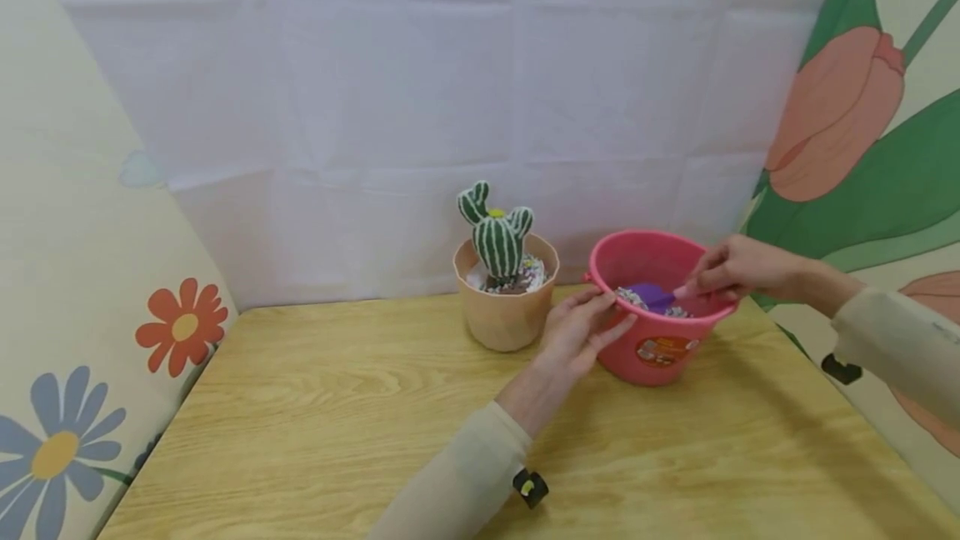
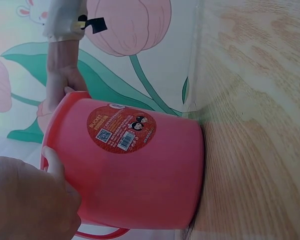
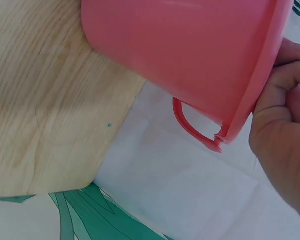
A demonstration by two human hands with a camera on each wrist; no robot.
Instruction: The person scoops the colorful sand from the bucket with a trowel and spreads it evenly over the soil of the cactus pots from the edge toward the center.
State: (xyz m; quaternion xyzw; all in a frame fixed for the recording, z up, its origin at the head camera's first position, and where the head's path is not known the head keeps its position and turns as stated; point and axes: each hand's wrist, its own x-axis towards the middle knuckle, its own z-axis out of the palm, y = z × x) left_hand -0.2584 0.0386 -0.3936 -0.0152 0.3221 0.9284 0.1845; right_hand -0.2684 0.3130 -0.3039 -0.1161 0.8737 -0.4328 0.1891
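Note:
A pink bucket (image 1: 633,357) with a round label stands on the table at the right. My left hand (image 1: 573,332) grips its near left rim; in the left wrist view, a finger lies against the outer wall. Over the opposite side, my right hand (image 1: 731,267) holds a toy shovel by its pink handle, the purple blade (image 1: 651,297) down inside the bucket. Around the blade lies pale shredded or granular filler (image 1: 678,312). In the right wrist view the fingers curl beside the bucket rim (image 3: 262,75), and the shovel is hidden.
Left of the bucket, a peach pot (image 1: 504,319) holds a knitted green cactus (image 1: 497,244) with pale filler around its base. The wooden table (image 1: 322,423) meets a white cloth backdrop (image 1: 375,107). A pink carry handle (image 3: 189,127) hangs at the bucket's side.

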